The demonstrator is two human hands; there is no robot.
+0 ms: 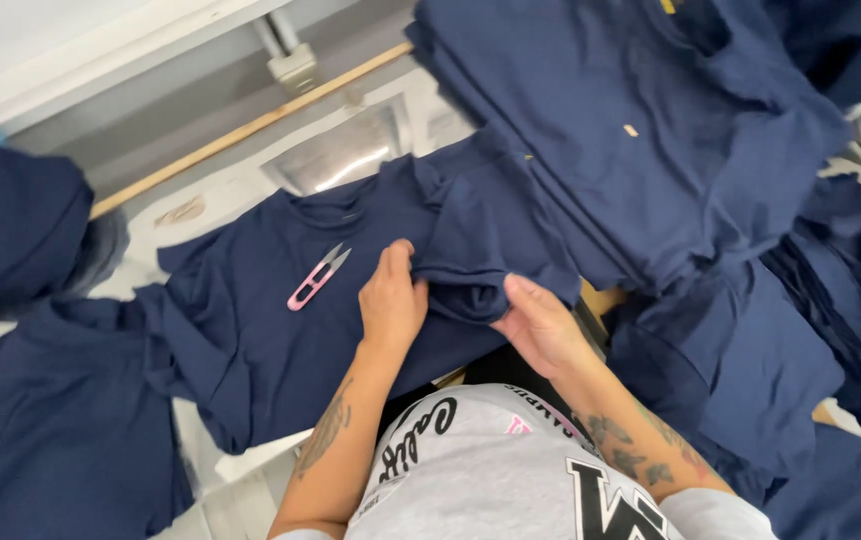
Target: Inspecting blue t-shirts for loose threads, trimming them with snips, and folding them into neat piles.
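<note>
A navy blue T-shirt [280, 320] lies spread on the white table [215, 190], its collar toward the far side. My left hand [390, 295] pinches a bunched fold of the shirt's sleeve [465, 275]. My right hand [540, 325] grips the same fold from below on the right. Pink thread snips [316, 277] rest on the shirt's chest, just left of my left hand.
A tall stack of folded navy garments [630, 130] fills the upper right. More navy cloth [20, 230] is piled at the left and hangs at the right [740, 370]. A wooden stick [250, 130] and a metal plate [345, 155] lie beyond the shirt.
</note>
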